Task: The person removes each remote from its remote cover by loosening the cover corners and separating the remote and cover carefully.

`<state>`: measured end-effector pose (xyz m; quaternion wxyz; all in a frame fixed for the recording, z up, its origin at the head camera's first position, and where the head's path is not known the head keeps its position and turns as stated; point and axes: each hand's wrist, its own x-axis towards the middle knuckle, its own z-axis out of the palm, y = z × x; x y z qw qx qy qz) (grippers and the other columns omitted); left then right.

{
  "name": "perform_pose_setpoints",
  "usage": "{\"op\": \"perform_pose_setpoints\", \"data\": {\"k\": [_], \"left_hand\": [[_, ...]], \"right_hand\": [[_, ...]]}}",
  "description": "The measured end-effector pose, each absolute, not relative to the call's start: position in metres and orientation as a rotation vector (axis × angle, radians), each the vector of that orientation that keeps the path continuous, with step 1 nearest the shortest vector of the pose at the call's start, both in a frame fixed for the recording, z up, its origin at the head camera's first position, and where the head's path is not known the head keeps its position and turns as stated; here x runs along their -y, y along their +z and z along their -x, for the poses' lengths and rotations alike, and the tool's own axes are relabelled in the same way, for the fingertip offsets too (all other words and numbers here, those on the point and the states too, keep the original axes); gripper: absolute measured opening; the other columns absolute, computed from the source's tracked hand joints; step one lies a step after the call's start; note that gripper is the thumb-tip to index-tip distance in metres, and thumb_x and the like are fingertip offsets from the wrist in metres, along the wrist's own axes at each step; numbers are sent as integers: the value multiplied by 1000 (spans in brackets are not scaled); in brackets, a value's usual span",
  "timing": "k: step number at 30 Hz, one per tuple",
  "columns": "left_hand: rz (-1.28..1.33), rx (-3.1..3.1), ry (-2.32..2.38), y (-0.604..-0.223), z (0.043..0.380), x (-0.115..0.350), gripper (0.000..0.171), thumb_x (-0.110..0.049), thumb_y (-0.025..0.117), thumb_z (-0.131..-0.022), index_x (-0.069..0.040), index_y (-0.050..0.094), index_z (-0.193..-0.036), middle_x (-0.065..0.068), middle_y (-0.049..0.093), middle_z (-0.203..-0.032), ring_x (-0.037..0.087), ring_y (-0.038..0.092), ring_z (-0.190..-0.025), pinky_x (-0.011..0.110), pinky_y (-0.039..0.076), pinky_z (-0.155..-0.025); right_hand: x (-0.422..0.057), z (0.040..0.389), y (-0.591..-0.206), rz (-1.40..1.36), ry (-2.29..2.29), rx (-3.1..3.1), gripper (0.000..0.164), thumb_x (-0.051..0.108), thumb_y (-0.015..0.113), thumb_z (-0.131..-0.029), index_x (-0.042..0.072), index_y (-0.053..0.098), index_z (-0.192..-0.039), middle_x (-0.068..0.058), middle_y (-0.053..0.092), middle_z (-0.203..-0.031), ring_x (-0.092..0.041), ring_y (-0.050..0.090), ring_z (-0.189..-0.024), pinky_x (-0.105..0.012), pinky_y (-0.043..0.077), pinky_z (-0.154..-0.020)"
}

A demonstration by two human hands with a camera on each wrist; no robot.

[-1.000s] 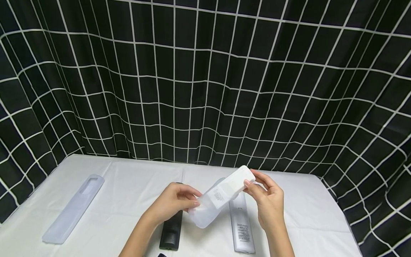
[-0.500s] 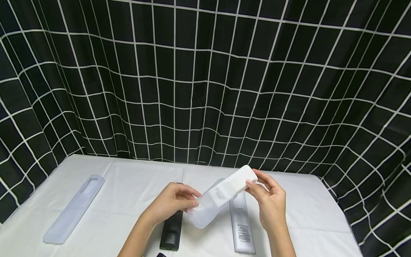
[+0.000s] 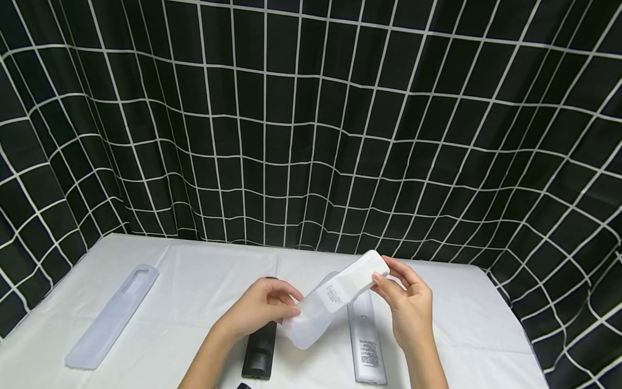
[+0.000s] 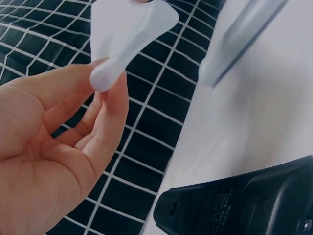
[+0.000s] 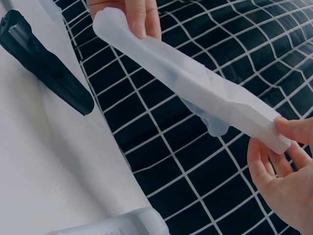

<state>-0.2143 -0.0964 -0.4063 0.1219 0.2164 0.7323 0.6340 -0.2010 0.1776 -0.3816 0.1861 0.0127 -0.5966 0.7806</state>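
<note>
A white remote control (image 3: 362, 273) with a printed label is held tilted over the table, partly inside a translucent silicone cover (image 3: 307, 328). My left hand (image 3: 259, 307) pinches the cover's lower left edge between thumb and fingers. At the upper end, my right hand (image 3: 409, 302) grips the bare end of the remote, thumb on one side and fingers on the other. In the right wrist view, a loose flap of the cover (image 5: 215, 126) hangs beneath the remote. The left wrist view shows the cover's soft rim (image 4: 142, 39) bent at my left fingertips.
A black remote control (image 3: 259, 354) lies below my left hand, partly hidden by it. Below the held pair lies a pale remote (image 3: 367, 346) with a printed label. Another translucent cover (image 3: 114, 319) rests at the left of the white-clothed table (image 3: 194, 270). A gridded black curtain (image 3: 311, 135) stands behind.
Both hands and the remote have barely moved. The remote and right hand shifted very slightly to the right, and the cover's lower end sagged a little.
</note>
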Motion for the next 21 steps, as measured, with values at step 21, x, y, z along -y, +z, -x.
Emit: {"op": "perform_pose_setpoints", "data": {"k": [21], "left_hand": [[-615,-2160,1889,-412,211,74,30,-4,75,-93,9,72,-121,7,71,-98,10,65,-74,24,58,-68]], "right_hand": [[-175,200,-385,-114,2225,1740,34,-16,63,-94,0,70,-124,-3,70,-112,-13,73,-90,-32,65,-83]]}}
